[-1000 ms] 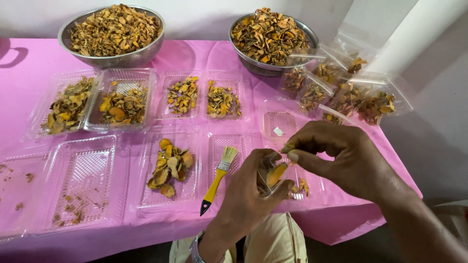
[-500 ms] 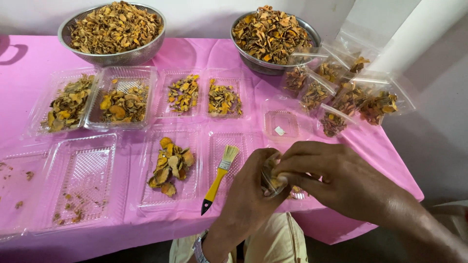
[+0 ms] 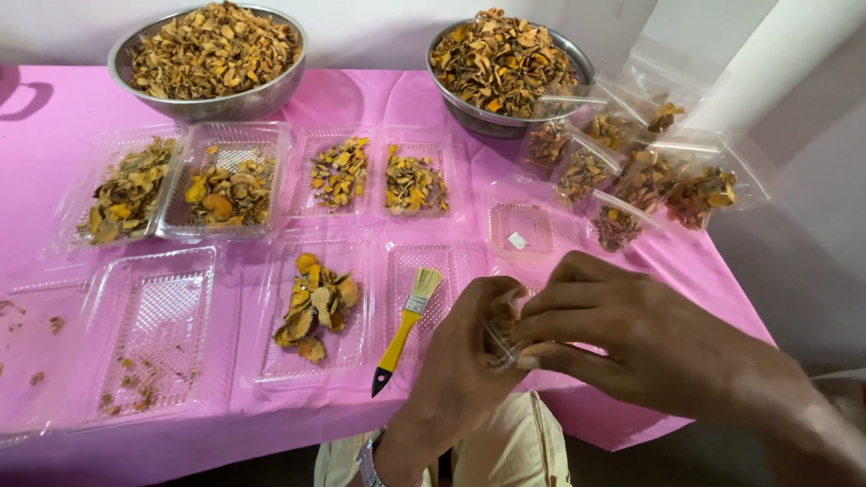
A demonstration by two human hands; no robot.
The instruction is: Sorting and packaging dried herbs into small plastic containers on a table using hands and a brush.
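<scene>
Two hands meeting over near table edge, head view: left hand (image 3: 465,347) and right hand (image 3: 631,338) both pinching one small clear plastic pouch (image 3: 502,332), fingers pressed together on it. Pouch holding a few brown-yellow dried slices, crinkled and glossy, mostly being hidden by fingers; mouth not showing, so open or sealed impossible to tell. Sitting just right of yellow-handled brush (image 3: 403,326), pale bristles, black tip, lying slantwise in a clear ribbed tray (image 3: 433,261). Lying left of it, heap of curled dried slices (image 3: 314,305), orange to dark brown, in a similar tray. Standing farther back: four filled trays (image 3: 225,185) in a row, two steel bowls (image 3: 212,54) heaped with the same dried pieces, small tray (image 3: 519,225) bearing a white scrap, cluster of filled clear pouches (image 3: 649,176) at right. Covering table, glossy pink cloth (image 3: 379,99), wrinkled. Empty trays at left being cut off by frame edge. Wrist band (image 3: 368,460) partly showing below left hand.
</scene>
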